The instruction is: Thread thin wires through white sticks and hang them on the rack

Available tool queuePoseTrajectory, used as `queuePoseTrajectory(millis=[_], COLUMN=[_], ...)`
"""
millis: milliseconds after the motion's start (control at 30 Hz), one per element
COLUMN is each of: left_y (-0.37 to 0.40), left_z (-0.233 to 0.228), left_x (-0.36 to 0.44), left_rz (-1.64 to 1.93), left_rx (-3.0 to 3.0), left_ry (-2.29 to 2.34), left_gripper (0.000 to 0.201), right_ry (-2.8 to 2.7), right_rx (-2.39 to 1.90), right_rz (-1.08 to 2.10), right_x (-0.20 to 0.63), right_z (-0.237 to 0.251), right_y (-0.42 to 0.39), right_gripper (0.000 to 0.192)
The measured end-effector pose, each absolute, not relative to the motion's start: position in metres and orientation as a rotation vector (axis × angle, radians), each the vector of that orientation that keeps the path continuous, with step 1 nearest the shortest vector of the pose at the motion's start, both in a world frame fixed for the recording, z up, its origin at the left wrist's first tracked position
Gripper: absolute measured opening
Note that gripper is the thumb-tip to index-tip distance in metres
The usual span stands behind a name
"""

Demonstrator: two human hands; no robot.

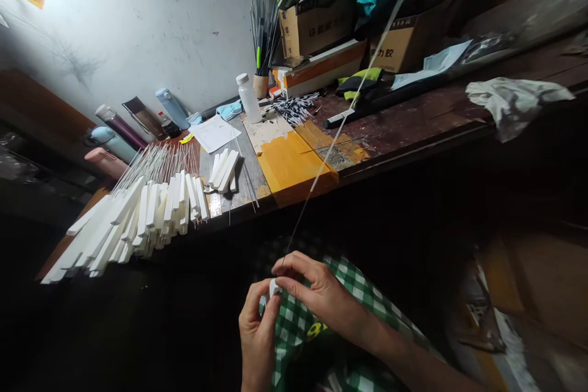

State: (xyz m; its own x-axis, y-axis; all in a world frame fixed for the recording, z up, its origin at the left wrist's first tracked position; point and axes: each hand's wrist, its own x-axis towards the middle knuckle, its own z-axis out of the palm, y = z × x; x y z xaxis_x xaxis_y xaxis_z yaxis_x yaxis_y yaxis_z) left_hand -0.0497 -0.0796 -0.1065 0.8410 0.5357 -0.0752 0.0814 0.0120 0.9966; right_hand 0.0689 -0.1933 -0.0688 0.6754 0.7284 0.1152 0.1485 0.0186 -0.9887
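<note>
We hold both hands close together low in front of us. Our left hand (258,334) pinches with thumb and fingers curled; our right hand (316,294) arches over it, fingertips touching.

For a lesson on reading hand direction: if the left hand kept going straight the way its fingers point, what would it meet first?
The left hand points up and slightly right, pinching a small white piece. Just beyond lie the right hand's fingertips, which hold the thin rod, so it would probably meet those first; depth is hard to judge from one view.

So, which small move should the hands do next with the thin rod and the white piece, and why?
Probably slide the thin rod further into the small white piece. The right hand pinches the rod's lower end right at the piece, which the left hand holds; finished white pieces with rods lie on the bench.
</note>
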Motion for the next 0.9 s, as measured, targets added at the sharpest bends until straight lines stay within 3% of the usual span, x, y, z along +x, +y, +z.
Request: queuePoseTrajectory(millis=[167, 633, 700, 900], left_y=[-0.077, -0.083, -0.082, -0.080], left_z=[-0.105, -0.100, -0.101, -0.103], left_x=[-0.051, -0.045, -0.044, -0.048], left_rz=[0.329, 0.328, 0.314, 0.259], left_rx=[1.567, 1.592, 1.595, 1.658], left_ry=[0.567, 0.518, 0.523, 0.578], left_gripper=[0.018, 0.017, 0.017, 0.017], right_ry=[-0.710, -0.708, -0.683, -0.549], right_rx=[-1.534, -1.488, -1.463, -1.474], right_rz=[0.369, 0.543, 0.573, 0.445], right_x=[0.077, 0.073, 0.071, 0.081], right_z=[-0.065, -0.070, -0.073, -0.066], right_y=[-0.199, -0.199, -0.199, -0.201], right_gripper=[0.014, 0.020, 0.014, 0.017])
